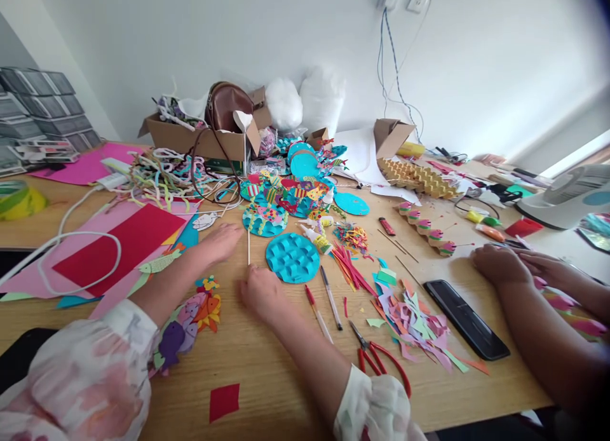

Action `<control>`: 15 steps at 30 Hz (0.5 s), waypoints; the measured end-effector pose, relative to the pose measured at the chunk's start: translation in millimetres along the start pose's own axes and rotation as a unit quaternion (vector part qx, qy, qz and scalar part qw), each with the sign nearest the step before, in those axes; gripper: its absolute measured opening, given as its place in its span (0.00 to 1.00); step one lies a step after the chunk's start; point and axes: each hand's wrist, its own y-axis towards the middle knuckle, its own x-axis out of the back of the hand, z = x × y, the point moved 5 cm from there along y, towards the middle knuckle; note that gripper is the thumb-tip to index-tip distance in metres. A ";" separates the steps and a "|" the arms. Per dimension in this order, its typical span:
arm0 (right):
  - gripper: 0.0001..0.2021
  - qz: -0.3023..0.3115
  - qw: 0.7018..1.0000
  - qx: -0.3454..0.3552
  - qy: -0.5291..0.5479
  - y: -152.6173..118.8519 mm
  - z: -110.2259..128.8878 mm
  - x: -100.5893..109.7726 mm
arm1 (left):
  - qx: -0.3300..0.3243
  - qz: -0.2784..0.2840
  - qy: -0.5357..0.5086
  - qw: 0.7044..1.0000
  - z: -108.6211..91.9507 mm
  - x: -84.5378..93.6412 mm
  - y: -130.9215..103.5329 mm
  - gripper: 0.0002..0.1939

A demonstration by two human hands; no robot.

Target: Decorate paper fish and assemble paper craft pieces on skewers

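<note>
My right hand [263, 292] is closed around the lower end of a thin white stick [248, 247]. The stick points away from me toward a blue disc decorated with paper fish [265, 220]; whether they are joined is unclear. Left of the stick, my left hand [225, 241] is over the table, its fingers smeared by motion. A white paper fish [204, 220] lies just beyond it. Close to my right hand is a blue disc with a woven, raised surface [292, 257]. Colourful paper fish cutouts [183, 326] lie partly behind my left forearm.
Red-handled pliers [376, 358], pens [332, 298], paper scraps [414, 323] and a phone [467, 318] lie to the right. Another person's hands [502, 266] are at the right edge. Coloured sheets [119, 247] cover the left; a cardboard box [195, 141] stands behind.
</note>
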 end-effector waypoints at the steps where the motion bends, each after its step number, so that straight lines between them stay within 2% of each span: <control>1: 0.11 -0.004 1.000 -0.006 -0.002 2.7 1.0 -2.1 | -0.006 0.001 -0.003 1.000 2.2 -6.3 4.0 0.23; 6: 0.11 -0.017 0.999 -0.026 -0.009 6.9 -2.6 -5.8 | -0.033 -0.012 -0.020 0.999 12.8 -23.3 14.5 0.26; 11: 0.12 -0.002 1.000 -0.024 -0.016 14.3 -10.1 -12.0 | -0.040 -0.021 -0.039 0.998 15.6 -27.9 17.9 0.27; 15: 0.12 0.009 0.999 -0.026 -0.017 17.2 -10.4 -14.5 | -0.021 -0.027 -0.050 0.998 14.9 -27.1 17.4 0.27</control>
